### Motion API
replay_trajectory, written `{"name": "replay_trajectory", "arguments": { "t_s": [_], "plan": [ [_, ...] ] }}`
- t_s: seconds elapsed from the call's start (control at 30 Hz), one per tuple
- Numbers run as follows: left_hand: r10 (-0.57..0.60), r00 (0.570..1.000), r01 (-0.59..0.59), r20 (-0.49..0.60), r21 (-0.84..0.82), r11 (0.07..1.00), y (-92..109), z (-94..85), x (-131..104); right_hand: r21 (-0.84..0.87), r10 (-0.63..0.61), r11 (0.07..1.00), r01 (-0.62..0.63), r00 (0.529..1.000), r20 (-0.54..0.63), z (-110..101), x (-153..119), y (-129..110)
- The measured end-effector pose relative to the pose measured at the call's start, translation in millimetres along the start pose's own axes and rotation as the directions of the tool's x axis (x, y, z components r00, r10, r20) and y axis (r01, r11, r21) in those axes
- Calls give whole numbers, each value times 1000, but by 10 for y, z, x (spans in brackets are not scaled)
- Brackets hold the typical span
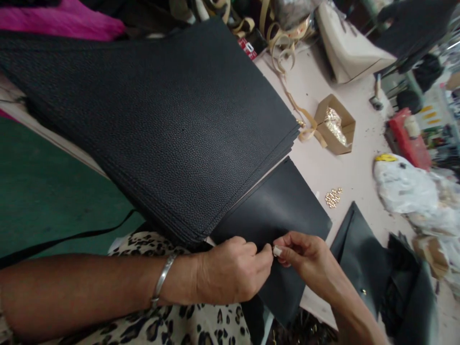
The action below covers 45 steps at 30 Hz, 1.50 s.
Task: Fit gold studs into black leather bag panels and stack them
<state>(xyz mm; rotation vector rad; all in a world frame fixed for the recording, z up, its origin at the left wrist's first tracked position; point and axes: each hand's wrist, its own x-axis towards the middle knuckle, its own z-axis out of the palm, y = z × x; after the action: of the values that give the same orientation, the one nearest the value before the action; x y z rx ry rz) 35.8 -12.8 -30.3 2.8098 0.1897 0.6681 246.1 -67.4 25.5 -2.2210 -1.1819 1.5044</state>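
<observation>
My left hand (239, 270), with a silver bracelet at the wrist, is closed in a pinch over a smooth black leather panel (266, 203). Its fingertips meet those of my right hand (305, 254), also pinched, with a white patch at the thumb tip. Whatever is between the fingers is too small or hidden to make out. Beyond them a small pile of gold metal studs (333, 197) lies on the table. A folded black leather piece (354, 254) with one gold stud (363, 292) rests right of my right hand.
A thick stack of grained black leather panels (172, 120) covers the left of the table (305, 91). Behind stand an open cardboard box (347, 127) of gold pieces, a beige wedge-shaped item (350, 48), a hammer (376, 96) and white plastic bags (406, 184). Tan strips (287, 52) lie at the back.
</observation>
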Motion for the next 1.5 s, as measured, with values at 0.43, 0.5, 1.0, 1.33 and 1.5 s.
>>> {"name": "replay_trajectory", "arguments": {
  "t_s": [0.43,0.5,1.0,1.33,1.5],
  "plan": [
    [1,1000,-1,10,-29,1000,-4,-27,1,-182,98,978,-99,995,-15,-66,95,-189],
    [-1,1000,1,11,-25,1000,6,-19,0,-214,108,971,-107,994,-9,-73,125,-210],
    [8,1000,-8,11,-15,1000,-7,5,-5,-297,-215,935,196,976,-35,13,-122,-79],
    [3,1000,-3,-5,-25,1000,-2,2,3,-210,-123,973,97,986,-113,66,-81,-70],
    [2,1000,-2,6,-25,1000,8,-7,-4,-187,-18,982,-1,995,-95,19,-14,-110]
  ]
}}
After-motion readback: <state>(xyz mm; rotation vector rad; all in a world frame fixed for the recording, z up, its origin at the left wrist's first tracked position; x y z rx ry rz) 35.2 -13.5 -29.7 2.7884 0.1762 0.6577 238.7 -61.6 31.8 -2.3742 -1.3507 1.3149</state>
